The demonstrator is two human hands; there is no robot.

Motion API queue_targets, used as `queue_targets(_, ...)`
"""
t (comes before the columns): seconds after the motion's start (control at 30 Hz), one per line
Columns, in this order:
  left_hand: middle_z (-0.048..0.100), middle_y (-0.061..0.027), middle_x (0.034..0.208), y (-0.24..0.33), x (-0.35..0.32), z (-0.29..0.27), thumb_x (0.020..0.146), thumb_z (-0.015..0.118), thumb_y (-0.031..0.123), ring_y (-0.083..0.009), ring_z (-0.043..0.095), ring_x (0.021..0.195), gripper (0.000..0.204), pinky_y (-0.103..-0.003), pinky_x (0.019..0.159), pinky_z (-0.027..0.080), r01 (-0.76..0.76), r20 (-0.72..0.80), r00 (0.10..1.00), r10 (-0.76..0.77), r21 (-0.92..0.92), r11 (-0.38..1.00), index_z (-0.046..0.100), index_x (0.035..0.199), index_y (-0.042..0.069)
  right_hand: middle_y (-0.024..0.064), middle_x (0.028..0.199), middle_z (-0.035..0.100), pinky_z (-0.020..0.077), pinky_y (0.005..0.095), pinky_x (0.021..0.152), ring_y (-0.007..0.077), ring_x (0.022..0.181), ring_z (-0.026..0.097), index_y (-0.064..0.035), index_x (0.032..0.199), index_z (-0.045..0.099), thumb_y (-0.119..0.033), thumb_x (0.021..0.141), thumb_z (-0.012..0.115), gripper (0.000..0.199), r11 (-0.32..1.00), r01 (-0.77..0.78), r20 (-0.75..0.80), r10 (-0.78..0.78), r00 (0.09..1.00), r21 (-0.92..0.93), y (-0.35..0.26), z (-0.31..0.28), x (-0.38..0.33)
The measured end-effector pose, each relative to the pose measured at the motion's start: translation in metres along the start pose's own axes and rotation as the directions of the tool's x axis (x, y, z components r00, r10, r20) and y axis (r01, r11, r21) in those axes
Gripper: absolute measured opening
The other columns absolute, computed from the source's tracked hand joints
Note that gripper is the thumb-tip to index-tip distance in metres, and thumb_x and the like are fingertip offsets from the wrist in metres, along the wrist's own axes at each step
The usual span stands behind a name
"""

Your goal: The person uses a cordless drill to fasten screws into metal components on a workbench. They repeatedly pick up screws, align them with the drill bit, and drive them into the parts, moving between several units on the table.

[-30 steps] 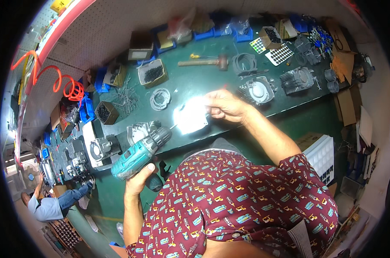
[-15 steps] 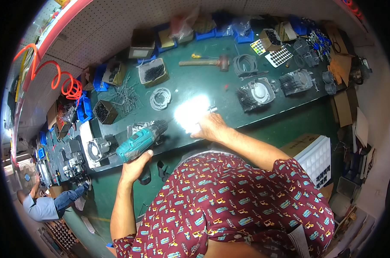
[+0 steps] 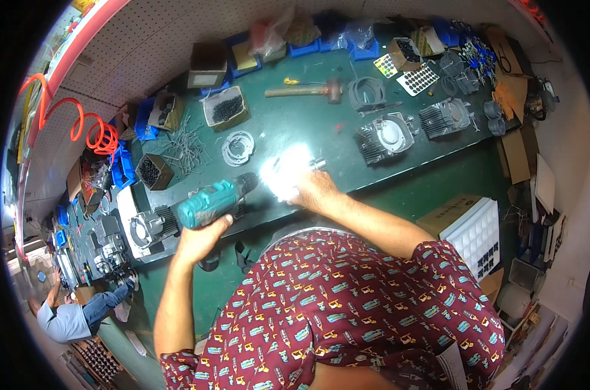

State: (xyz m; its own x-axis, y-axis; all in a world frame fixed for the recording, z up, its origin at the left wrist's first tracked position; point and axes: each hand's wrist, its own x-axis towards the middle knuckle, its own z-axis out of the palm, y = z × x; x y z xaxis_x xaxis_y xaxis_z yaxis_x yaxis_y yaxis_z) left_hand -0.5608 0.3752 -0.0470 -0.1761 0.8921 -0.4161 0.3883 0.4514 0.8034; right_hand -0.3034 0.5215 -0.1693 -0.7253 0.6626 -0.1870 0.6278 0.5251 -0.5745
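Observation:
My left hand (image 3: pixel 205 239) is closed round the handle of a teal cordless drill (image 3: pixel 210 203), its black chuck (image 3: pixel 246 183) pointing right and away from me. To its right, my right hand (image 3: pixel 317 190) is curled round a metal part (image 3: pixel 290 174) at the bench's near side. Strong glare washes that part out, so its shape cannot be told; a small metal end sticks out above my fingers. The chuck's tip is close to the glare, and I cannot tell whether they touch. Beyond lies a grey metal ring (image 3: pixel 238 148).
Finned metal housings (image 3: pixel 387 138) stand at the right, another (image 3: pixel 150 227) at the left. A mallet (image 3: pixel 305 91), loose long screws (image 3: pixel 183 149) and a box of black screws (image 3: pixel 227 109) lie farther back. A red coiled hose (image 3: pixel 100 136) hangs left; another person (image 3: pixel 74 318) is at far left.
The drill has lifted and tilted more level, its chuck a little nearer the bright part. My right hand stays at nearly the same place. The whole view has shifted slightly.

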Motion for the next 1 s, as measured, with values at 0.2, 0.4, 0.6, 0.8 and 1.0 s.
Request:
queue_targets(0.2,0.072,-0.0085,0.113,0.08,0.047,-0.025,0.078,0.075,0.002,-0.0157,0.066,0.099,0.045,-0.033,0.091,0.053,-0.277,0.226,0.951,0.211,0.32,0.906,0.068,0.122,0.004,0.0236,0.088,0.071,0.0569,0.0461,0.076,0.0393,0.087,0.071,0.0044,0.11,0.057,-0.028,0.069,0.087,0.06,0.999,0.032,0.017,-0.033,0.999,0.005,-0.005,0.001,0.001)
queue_targets(0.4,0.071,-0.0204,0.093,0.166,0.082,-0.001,0.074,0.073,0.019,-0.0381,0.069,0.09,0.03,-0.046,0.082,0.056,-0.278,0.334,0.942,0.018,0.752,0.598,0.067,0.101,0.005,0.0226,0.089,0.07,0.0566,0.0477,0.077,0.0414,0.088,0.07,0.0044,0.114,0.052,-0.028,0.069,0.088,0.066,0.999,0.044,0.001,-0.044,0.999,0.008,0.0,0.001,0.002)
queue_targets(0.6,0.072,-0.0181,0.096,0.173,0.096,0.003,0.073,0.074,0.017,-0.0349,0.069,0.094,0.035,-0.045,0.086,0.056,-0.28,0.344,0.939,0.014,0.741,0.61,0.066,0.106,0.006,0.0229,0.092,0.07,0.0567,0.0477,0.077,0.0412,0.089,0.07,0.0037,0.113,0.052,-0.03,0.069,0.087,0.065,0.996,0.085,-0.041,-0.085,0.996,-0.001,0.006,0.0,0.004)
queue_targets(0.8,0.071,-0.0187,0.1,0.162,0.094,0.005,0.075,0.075,0.02,-0.0345,0.069,0.097,0.038,-0.045,0.087,0.055,-0.227,0.301,0.954,-0.002,0.725,0.651,0.065,0.109,0.006,0.022,0.091,0.07,0.0568,0.0466,0.079,0.0391,0.09,0.07,0.0038,0.11,0.056,-0.033,0.069,0.087,0.063,0.999,0.036,0.008,-0.036,0.999,-0.004,0.003,-0.004,0.008)
queue_targets(1.0,0.072,-0.0174,0.097,0.171,0.075,0.001,0.077,0.078,0.024,-0.037,0.068,0.093,0.039,-0.045,0.083,0.054,-0.212,0.3,0.954,-0.029,0.738,0.641,0.065,0.11,0.007,0.0207,0.09,0.071,0.0561,0.047,0.08,0.0386,0.091,0.07,0.0028,0.109,0.059,-0.033,0.069,0.087,0.061,0.999,0.025,-0.002,-0.025,1.0,0.037,0.009,0.01,0.008)
